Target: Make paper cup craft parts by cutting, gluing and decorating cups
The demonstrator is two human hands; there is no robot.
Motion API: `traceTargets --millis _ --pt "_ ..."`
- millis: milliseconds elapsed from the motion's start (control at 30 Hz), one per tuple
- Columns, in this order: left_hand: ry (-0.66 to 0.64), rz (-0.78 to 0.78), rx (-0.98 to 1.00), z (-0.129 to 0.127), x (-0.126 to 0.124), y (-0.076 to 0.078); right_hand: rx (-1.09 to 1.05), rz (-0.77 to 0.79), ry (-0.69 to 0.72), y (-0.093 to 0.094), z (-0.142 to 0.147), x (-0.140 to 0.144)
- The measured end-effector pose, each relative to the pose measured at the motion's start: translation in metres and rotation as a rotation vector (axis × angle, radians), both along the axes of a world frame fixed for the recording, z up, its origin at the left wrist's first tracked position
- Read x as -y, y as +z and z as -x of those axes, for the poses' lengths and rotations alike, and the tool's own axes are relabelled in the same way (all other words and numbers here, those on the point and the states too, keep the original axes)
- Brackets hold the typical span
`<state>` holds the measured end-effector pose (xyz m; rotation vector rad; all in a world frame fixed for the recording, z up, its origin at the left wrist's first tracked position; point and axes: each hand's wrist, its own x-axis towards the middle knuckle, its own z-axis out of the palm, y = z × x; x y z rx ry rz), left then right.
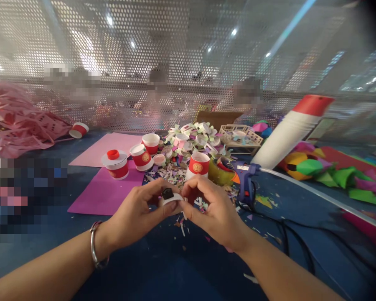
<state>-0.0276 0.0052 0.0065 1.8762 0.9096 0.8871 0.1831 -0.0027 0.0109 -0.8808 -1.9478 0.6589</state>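
My left hand (146,207) and my right hand (213,211) meet over the near middle of the table. Both pinch a small white curved piece (173,198), which looks like paper, between thumbs and fingers. A small black piece (167,193) shows at its upper left, beside my left fingers; whether it is attached I cannot tell. Just beyond my right fingers stands a red-and-white paper cup (197,164). A blue glue gun (246,179) rests to the right of that hand, its nozzle towards the cup.
Paper scraps (169,173) and a heap of cut paper rings (194,136) cover the middle. More cups (141,158) stand left, near pink (105,146) and purple sheets (105,192). A stack of cups (288,129) leans right. Black cables (296,234) cross the blue table (163,267).
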Motion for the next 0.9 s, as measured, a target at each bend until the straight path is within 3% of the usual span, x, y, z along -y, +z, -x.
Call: traceTargets --millis 200,433,767,900 --pt "-0.04 0.249 0.244 -0.0038 -0.003 -0.0033 0.023 -0.038 -0.071 0.0008 0.0014 0.0005" --pt "-0.004 0.277 0.313 -0.0076 0.0 0.0015 0.036 -0.06 -0.074 -0.0008 0.0013 0.0012" --pt "-0.079 0.391 0.417 -0.0078 -0.0012 0.0026 0.014 -0.038 -0.081 0.0036 0.0029 0.0026" --pt "-0.096 0.355 0.395 -0.0067 -0.0006 0.0048 -0.011 -0.006 -0.067 0.0062 0.0029 0.0035"
